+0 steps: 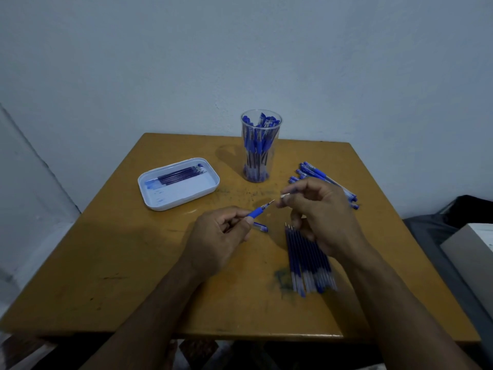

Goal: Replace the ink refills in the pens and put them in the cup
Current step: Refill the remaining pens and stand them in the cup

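Head view: left hand [221, 236] pinching pen [257, 210] mid-bench, tip aimed at right hand [317, 212] pinching a small part [285, 195]; refills [306, 260] under right hand, cup [260, 145] at far edge.

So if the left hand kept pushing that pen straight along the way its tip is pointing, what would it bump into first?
The left hand aims its pen up and to the right, at the right hand. The first contact would probably be the right hand's fingertips and the small pale piece they pinch, though depth is hard to judge.
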